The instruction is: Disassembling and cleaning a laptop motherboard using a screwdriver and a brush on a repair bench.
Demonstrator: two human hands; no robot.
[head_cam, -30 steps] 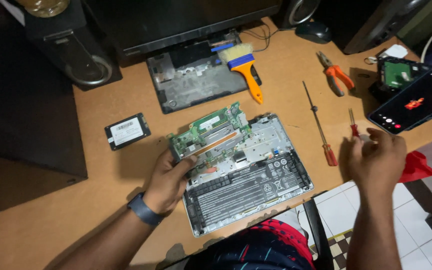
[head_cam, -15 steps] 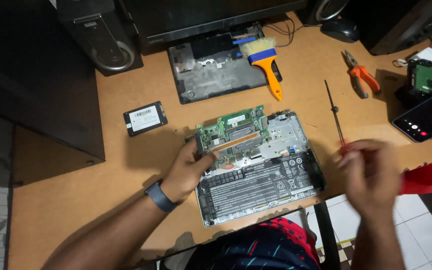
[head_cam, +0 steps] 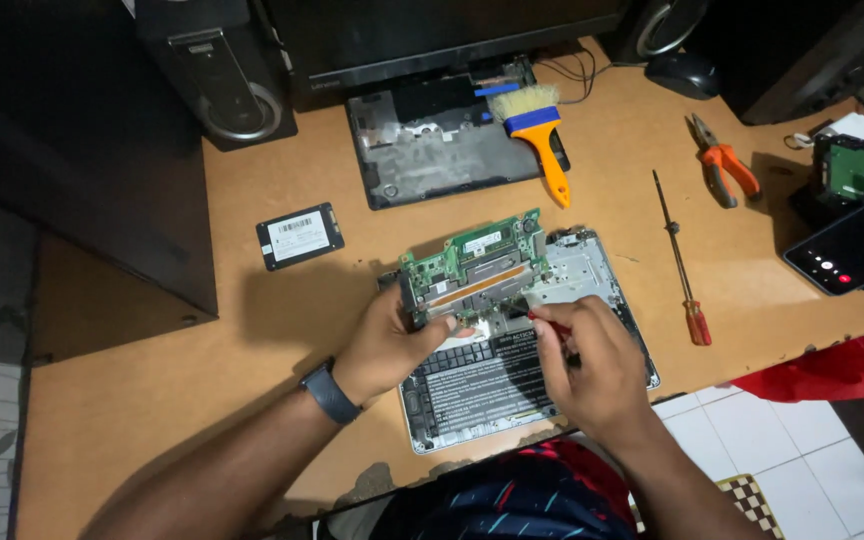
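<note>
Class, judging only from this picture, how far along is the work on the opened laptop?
Done: the bottom cover lies off by the brush.
In hand: the left hand tilts the green circuit board up from the laptop base; the right hand holds a red-handled tool under it.
Left: the board is not yet clear of the base.

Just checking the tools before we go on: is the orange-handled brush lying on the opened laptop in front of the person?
No, the orange-handled brush lies on the separate dark bottom cover farther back on the desk.
</note>
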